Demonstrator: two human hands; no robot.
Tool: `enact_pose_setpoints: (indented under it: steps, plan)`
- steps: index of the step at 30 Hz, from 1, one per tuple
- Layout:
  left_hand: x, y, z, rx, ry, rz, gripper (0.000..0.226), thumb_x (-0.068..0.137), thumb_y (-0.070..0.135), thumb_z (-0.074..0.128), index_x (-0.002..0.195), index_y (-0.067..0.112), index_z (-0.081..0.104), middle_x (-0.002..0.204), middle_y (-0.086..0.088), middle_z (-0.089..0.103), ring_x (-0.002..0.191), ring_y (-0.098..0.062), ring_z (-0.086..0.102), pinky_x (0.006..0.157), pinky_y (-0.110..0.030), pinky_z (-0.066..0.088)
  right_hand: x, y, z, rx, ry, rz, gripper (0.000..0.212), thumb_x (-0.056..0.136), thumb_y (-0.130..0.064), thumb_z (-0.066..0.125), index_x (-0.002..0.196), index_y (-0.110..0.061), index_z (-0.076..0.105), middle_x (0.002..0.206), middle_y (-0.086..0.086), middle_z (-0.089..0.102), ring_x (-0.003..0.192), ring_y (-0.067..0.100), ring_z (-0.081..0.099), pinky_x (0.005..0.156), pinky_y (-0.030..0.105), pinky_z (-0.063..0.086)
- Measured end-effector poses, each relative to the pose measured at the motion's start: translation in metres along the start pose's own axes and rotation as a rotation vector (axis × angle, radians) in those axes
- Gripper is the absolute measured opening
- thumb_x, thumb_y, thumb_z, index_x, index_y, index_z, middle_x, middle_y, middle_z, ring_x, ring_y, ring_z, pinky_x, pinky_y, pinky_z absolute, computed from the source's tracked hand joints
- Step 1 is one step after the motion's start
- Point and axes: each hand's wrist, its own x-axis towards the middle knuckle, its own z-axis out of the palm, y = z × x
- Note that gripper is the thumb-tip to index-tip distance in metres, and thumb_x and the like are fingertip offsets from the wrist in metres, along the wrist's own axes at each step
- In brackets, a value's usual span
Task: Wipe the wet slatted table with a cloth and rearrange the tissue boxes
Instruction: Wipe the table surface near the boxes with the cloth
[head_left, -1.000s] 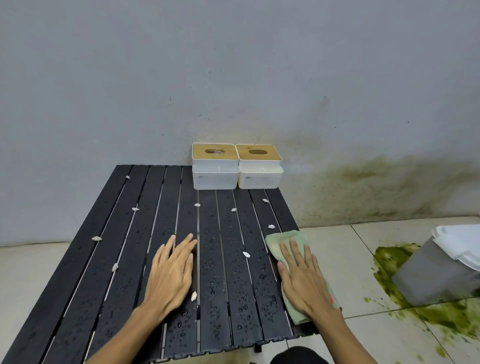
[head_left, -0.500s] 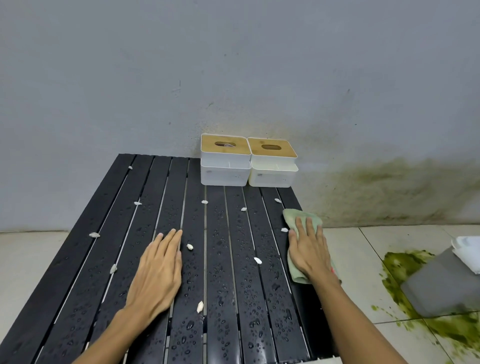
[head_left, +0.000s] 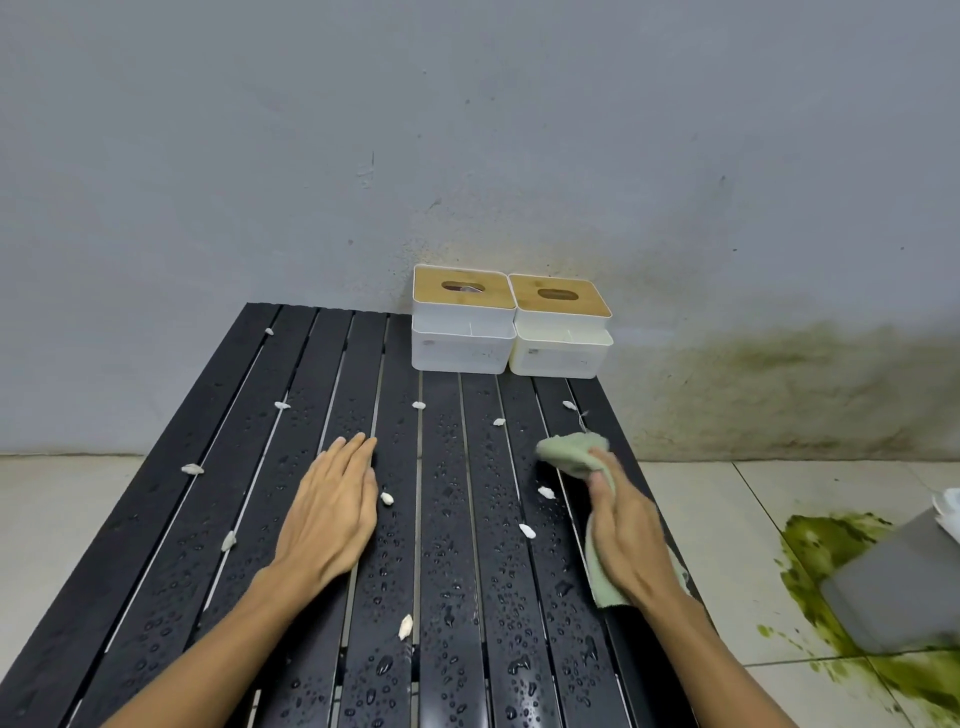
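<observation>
Now gripping pale green cloth (head_left: 571, 452) with right hand (head_left: 623, 530), fingers curled round bunched fold; half second back, pressing it flat. Carried farther along right side of wet black slatted table (head_left: 156, 571). Keeping left hand (head_left: 332, 514) flat, fingers straight, on middle slats. Leaving two white tissue boxes with wooden lids (head_left: 460, 338) untouched at far edge. Judging wipe barely begun: droplets (head_left: 452, 519), white scraps (head_left: 527, 530) everywhere.

Resting left hand (head_left: 332, 514) flat, fingers straight and together; gripping cloth (head_left: 569, 453) in curled right hand (head_left: 628, 540), both forearms extended.
</observation>
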Motion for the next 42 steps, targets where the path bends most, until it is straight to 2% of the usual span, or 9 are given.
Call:
enact_pose_setpoints:
  steps: [3,6,13,15,18,22,29,35,42]
  plan:
    - [0.007,0.001,0.000,-0.006,0.001,-0.016,0.070,0.093,0.049,0.009,0.146,0.015,0.040,0.154,0.000,0.036,0.146,-0.014,0.023,0.120,-0.030,0.013,0.013,0.003,0.002,0.010,0.171,0.133,0.047,0.107,-0.039,0.025,0.150,-0.024,0.039,0.151,0.004,0.047,0.142,0.023,0.041,0.112,0.032,0.034]
    - [0.005,0.001,0.001,0.001,-0.007,-0.015,0.068,0.095,0.050,0.009,0.147,0.017,0.039,0.156,0.002,0.033,0.147,-0.012,0.019,0.120,-0.029,0.011,0.032,0.005,0.017,-0.223,-0.024,0.148,0.058,0.106,-0.045,0.021,0.157,-0.020,0.027,0.163,0.004,0.027,0.154,0.027,0.010,0.124,0.045,0.015]
    - [0.004,0.001,0.002,0.016,-0.008,-0.002,0.068,0.096,0.050,0.010,0.145,0.016,0.042,0.156,0.001,0.032,0.147,-0.013,0.018,0.120,-0.029,0.010,0.027,-0.010,0.029,-0.137,-0.274,-0.140,0.047,0.106,-0.042,0.033,0.150,-0.027,0.041,0.151,-0.008,0.047,0.144,0.011,0.036,0.117,0.031,0.030]
    - [0.004,0.000,0.002,0.011,-0.011,0.001,0.070,0.095,0.052,0.008,0.146,0.017,0.041,0.157,0.002,0.031,0.147,-0.012,0.016,0.120,-0.028,0.008,0.020,-0.011,0.020,0.071,-0.127,-0.045,0.035,0.106,-0.039,0.037,0.134,-0.032,0.056,0.124,-0.010,0.067,0.115,0.006,0.061,0.098,0.033,0.047]
    - [0.004,0.000,0.002,0.015,-0.007,0.007,0.070,0.095,0.052,0.007,0.146,0.017,0.041,0.157,0.002,0.031,0.148,-0.012,0.015,0.120,-0.028,0.008,0.030,-0.015,0.000,0.366,0.276,0.286,0.030,0.107,-0.035,0.038,0.115,-0.020,0.063,0.094,-0.007,0.065,0.096,0.021,0.065,0.074,0.033,0.047]
    - [0.004,0.002,0.001,0.021,-0.004,0.005,0.070,0.095,0.052,0.007,0.146,0.018,0.041,0.157,0.002,0.030,0.148,-0.012,0.014,0.119,-0.026,0.005,0.056,-0.011,-0.022,0.326,0.502,0.393,0.037,0.108,-0.031,0.033,0.124,-0.009,0.058,0.101,0.008,0.066,0.100,0.027,0.059,0.081,0.030,0.037]
    - [0.003,0.001,0.004,0.028,0.014,0.009,0.071,0.095,0.053,0.006,0.147,0.019,0.040,0.157,0.005,0.028,0.148,-0.009,0.012,0.120,-0.027,0.005,0.103,0.019,0.028,-0.198,0.080,0.352,0.057,0.106,-0.042,0.019,0.157,-0.018,0.025,0.161,0.010,0.030,0.148,0.036,0.025,0.121,0.049,0.020]
    - [0.005,0.001,0.007,0.025,0.018,0.005,0.071,0.095,0.054,0.004,0.149,0.021,0.036,0.158,0.008,0.023,0.148,-0.006,0.007,0.121,-0.028,0.004,0.146,0.028,0.043,-0.442,-0.071,0.184,0.055,0.106,-0.039,0.020,0.154,-0.014,0.033,0.163,0.008,0.028,0.148,0.033,0.024,0.119,0.049,0.021]
    - [0.006,0.000,0.007,0.054,0.012,0.011,0.070,0.095,0.054,0.006,0.147,0.021,0.039,0.157,0.007,0.028,0.148,-0.008,0.011,0.120,-0.027,0.005,0.112,0.001,0.049,-0.265,-0.303,-0.176,0.053,0.107,-0.046,0.022,0.156,-0.027,0.031,0.162,-0.005,0.031,0.151,0.013,0.019,0.122,0.030,0.008]
